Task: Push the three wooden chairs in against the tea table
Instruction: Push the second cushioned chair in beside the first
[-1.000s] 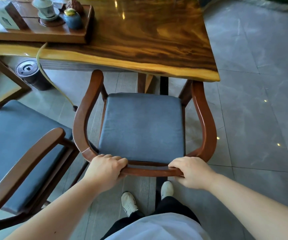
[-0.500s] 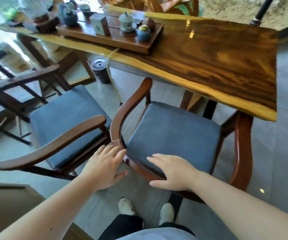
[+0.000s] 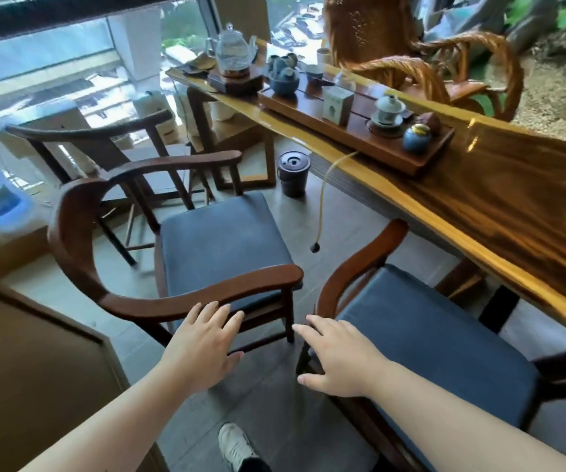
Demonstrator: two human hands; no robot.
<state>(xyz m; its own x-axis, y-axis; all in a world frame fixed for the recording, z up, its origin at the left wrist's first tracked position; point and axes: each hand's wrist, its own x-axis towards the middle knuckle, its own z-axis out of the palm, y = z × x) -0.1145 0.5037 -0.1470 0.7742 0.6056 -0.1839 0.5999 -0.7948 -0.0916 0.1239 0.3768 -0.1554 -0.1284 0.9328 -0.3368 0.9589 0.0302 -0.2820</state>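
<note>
- We are spreading the fingers [image 3: 222, 313] of our left hand [image 3: 203, 349] flat and open, gripping nothing, just below the near armrest [image 3: 206, 294] of the middle chair [image 3: 220, 247]; we cannot tell whether the tips are touching the wood.
- We are also keeping our right hand [image 3: 339, 362] open and empty, its fingers reaching leftward across the gap, over the back corner of the right chair [image 3: 421, 335].
- Judging by this, both hands are heading for chair 2 of 3, palms forward because a push needs flat contact more than a grasp.
- The right chair is sitting with its front tucked under the tea table [image 3: 513, 199], so it looks done.
- The middle chair is standing turned partly away from the table and well apart from its edge, so it needs swinging round as well as pushing.
- The far chair [image 3: 104, 137] is waiting behind it, also away from the table.
- A small dark bin [image 3: 293, 173] is standing under the table and a yellow hose [image 3: 322, 206] is dangling from the tea tray [image 3: 353, 131], both in the middle chair's likely path.
- The right chair's back and far arm are being cut off by the frame, the far chair's seat is mostly hidden, and glare is washing out the window side.
</note>
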